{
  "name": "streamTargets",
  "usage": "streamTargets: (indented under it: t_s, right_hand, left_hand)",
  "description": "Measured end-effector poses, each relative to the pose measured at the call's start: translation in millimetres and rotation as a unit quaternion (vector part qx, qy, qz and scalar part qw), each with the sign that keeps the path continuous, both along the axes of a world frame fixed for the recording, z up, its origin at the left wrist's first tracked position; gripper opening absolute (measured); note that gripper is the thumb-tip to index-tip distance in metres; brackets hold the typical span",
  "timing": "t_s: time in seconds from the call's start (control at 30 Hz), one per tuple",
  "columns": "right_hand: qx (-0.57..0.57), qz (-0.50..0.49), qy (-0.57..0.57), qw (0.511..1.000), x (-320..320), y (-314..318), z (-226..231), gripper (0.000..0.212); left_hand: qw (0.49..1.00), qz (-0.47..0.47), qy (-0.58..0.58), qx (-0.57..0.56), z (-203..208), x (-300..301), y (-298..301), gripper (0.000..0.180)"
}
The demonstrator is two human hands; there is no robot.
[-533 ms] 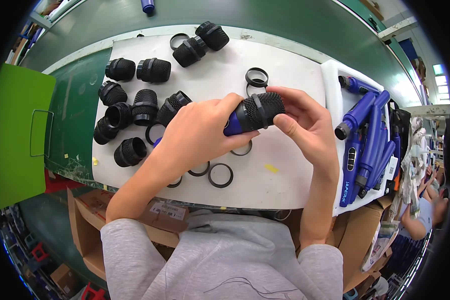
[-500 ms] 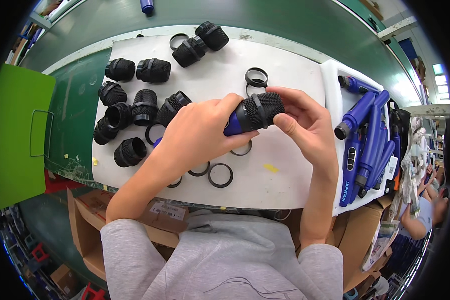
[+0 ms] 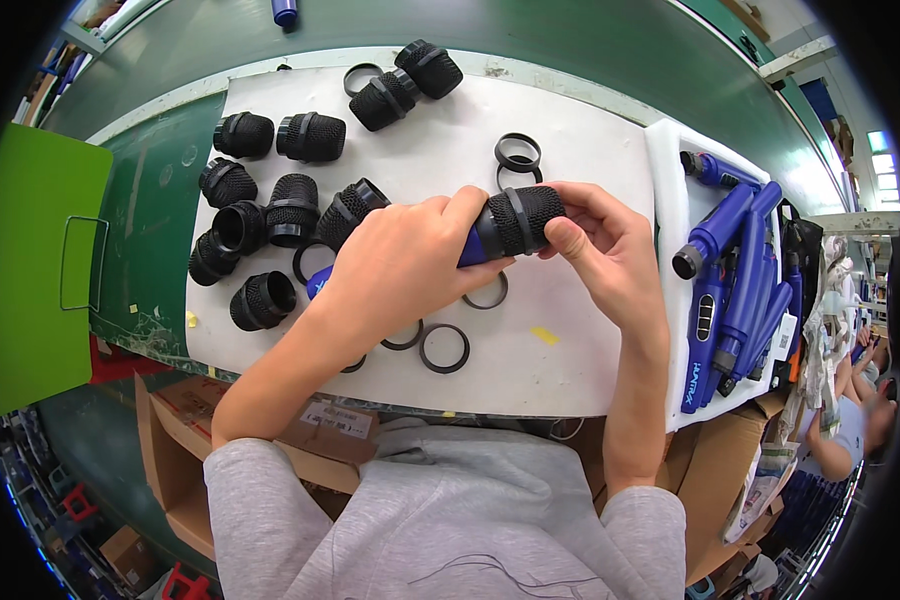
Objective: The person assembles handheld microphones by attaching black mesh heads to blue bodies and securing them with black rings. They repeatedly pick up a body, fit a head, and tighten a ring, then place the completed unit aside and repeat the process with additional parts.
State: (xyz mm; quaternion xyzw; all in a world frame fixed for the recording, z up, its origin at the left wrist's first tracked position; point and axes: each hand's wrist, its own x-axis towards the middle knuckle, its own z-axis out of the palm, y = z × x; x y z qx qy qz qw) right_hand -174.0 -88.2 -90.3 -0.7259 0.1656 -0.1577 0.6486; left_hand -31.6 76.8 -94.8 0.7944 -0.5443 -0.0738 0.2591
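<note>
My left hand (image 3: 405, 255) is wrapped round the blue body of a microphone (image 3: 475, 243), whose tail shows past my wrist side. Its black mesh head (image 3: 527, 220) points to the right. The fingers and thumb of my right hand (image 3: 610, 255) close on the end of that mesh head. Black rings lie round about on the white sheet: one ring (image 3: 444, 349) below my left hand, another ring (image 3: 518, 152) above the microphone. Loose black mesh heads, such as this mesh head (image 3: 311, 137), lie to the left in a loose group.
At the right, a white foam tray (image 3: 667, 200) holds several blue microphone bodies (image 3: 735, 280). A green panel (image 3: 35, 270) stands at the far left. Cardboard boxes (image 3: 175, 470) are below the table edge. Another person (image 3: 835, 440) sits far right.
Both hands hold the microphone in nearly the same place, and its head now lies a little more level. The whole view has shifted slightly.
</note>
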Motion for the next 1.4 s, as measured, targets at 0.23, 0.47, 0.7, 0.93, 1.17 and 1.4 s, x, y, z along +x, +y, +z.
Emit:
streamTargets:
  t_s: [0.23, 0.47, 0.7, 0.93, 1.17, 1.4]
  right_hand:
    - [-0.009, -0.033, 0.021, 0.999, 0, 0, -4, 0.040]
    - [0.013, -0.044, 0.015, 0.999, 2, 5, 2, 0.040]
    - [0.010, -0.004, -0.011, 1.000, -1, 6, 14, 0.034]
    - [0.002, 0.035, -0.022, 0.999, -6, 3, 11, 0.032]
    - [-0.011, 0.085, -0.105, 0.991, -11, -2, 17, 0.038]
    - [-0.010, 0.091, -0.091, 0.992, -11, -4, 14, 0.039]
  left_hand:
    - [1.000, -0.004, 0.012, 0.019, -2, 0, -2, 0.048]
    - [0.996, -0.001, 0.083, 0.014, 5, 0, -3, 0.047]
    - [0.978, -0.035, 0.207, 0.016, 19, 0, -1, 0.045]
    - [0.960, -0.071, 0.266, 0.043, 24, 10, -1, 0.039]
    - [0.870, -0.087, 0.471, 0.117, 32, 18, -3, 0.038]
    - [0.870, -0.090, 0.473, 0.103, 29, 15, -4, 0.042]
